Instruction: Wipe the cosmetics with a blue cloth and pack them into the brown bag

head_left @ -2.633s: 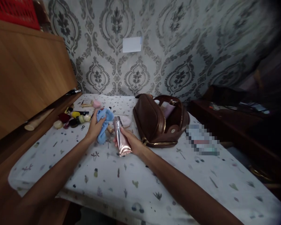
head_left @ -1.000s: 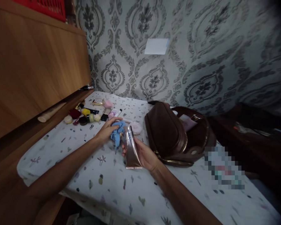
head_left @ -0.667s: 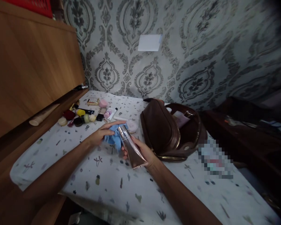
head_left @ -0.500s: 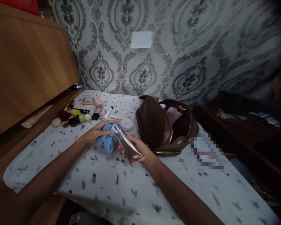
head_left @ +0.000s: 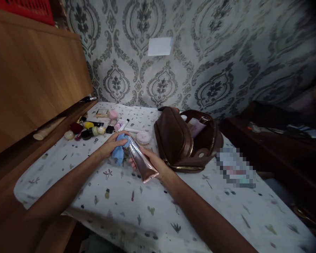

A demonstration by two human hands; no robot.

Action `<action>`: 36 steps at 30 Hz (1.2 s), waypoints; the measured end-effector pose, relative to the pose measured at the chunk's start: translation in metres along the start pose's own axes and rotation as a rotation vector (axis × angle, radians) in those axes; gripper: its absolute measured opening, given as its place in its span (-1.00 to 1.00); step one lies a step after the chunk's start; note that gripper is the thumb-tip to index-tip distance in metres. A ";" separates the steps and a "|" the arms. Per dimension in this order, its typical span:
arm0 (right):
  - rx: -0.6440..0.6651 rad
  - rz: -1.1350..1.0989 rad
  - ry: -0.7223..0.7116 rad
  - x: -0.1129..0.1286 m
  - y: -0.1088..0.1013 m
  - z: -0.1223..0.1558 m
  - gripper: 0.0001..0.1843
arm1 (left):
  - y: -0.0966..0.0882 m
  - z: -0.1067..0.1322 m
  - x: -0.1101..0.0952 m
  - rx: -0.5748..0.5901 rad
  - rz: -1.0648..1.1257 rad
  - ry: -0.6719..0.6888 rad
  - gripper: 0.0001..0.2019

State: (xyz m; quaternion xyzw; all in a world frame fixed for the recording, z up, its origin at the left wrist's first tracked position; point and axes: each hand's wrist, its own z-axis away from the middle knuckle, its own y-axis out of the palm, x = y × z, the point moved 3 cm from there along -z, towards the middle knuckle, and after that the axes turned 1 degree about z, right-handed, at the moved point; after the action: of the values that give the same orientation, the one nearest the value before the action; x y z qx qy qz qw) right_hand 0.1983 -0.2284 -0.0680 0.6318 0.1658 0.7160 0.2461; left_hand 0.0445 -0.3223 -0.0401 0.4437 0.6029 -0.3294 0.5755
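Observation:
My right hand [head_left: 154, 162] is closed round a shiny rose-gold squeeze tube [head_left: 142, 162], its crimped end towards me and its cap end pointing up and left. A light blue cloth [head_left: 118, 153] is gripped in my left hand [head_left: 112, 144], with part of it hanging below the fingers. The cloth wraps against the tube's cap end and hides some of it. Just behind the tube lies a round, pale pink compact [head_left: 143, 137]. To the right of my hands a brown cosmetic bag [head_left: 171, 135] lies unzipped, with a pinkish tube [head_left: 196, 127] and other items inside.
Several cosmetics, among them a yellow sponge [head_left: 89, 125], a pink puff [head_left: 113, 115] and a white tube [head_left: 123, 124], lie at the back left. A wooden cabinet [head_left: 39, 66] borders the left side. A patterned white cloth [head_left: 126, 214] covers the table. Right of the bag is a blurred-out item [head_left: 235, 168].
The blue cloth has shifted on the tube's cap end, and its hanging part has changed shape. Both hands keep their hold. The view has tilted slightly.

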 end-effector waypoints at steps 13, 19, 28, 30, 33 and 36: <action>-0.320 0.721 -0.278 0.003 0.009 0.003 -0.15 | 0.000 -0.004 0.009 -0.177 0.046 -0.039 -0.63; -0.193 0.281 -0.139 0.001 0.015 0.005 -0.55 | -0.001 -0.004 0.008 -0.144 0.140 -0.073 -0.56; -0.082 -0.032 -0.013 0.001 0.020 0.007 -0.54 | 0.002 -0.001 0.007 -0.067 0.220 -0.077 -0.53; -0.117 0.034 -0.026 0.001 0.017 0.005 -0.48 | 0.001 -0.002 0.008 -0.085 0.201 -0.069 -0.55; -0.150 0.053 -0.021 -0.001 0.014 0.002 -0.33 | 0.002 -0.002 0.008 -0.076 0.183 -0.078 -0.56; -0.126 -0.002 0.008 -0.002 0.012 0.001 -0.32 | 0.001 -0.002 0.008 -0.076 0.176 -0.072 -0.57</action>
State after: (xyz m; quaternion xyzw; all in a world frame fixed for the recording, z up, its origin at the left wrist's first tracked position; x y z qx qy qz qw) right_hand 0.1979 -0.2398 -0.0631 0.6122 0.1217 0.7273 0.2854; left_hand 0.0452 -0.3189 -0.0474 0.4607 0.5526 -0.2703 0.6398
